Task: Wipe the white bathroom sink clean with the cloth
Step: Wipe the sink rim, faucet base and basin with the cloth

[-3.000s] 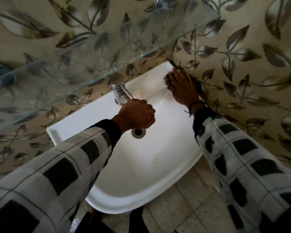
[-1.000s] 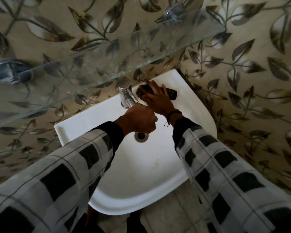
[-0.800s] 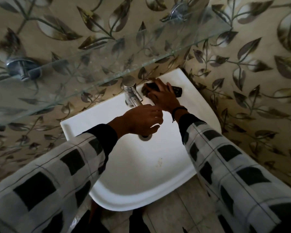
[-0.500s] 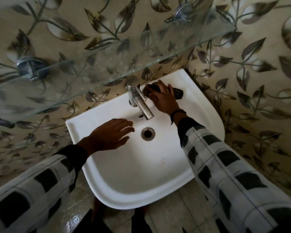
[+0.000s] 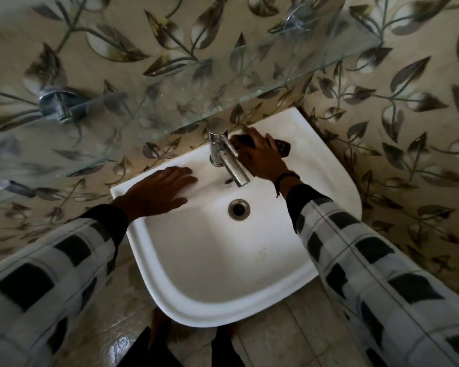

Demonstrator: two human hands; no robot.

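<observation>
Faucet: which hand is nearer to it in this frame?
Right. The right hand presses the dark cloth on the sink ledge directly beside the faucet, on its right. The left hand lies flat on the ledge farther off to the faucet's left.

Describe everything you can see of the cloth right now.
The cloth is dark, looks like soft fabric, and lies bunched on the back ledge of the white sink, just right of the faucet. The right hand presses on its middle, so only its two ends show. Its texture is too dim to tell.
</observation>
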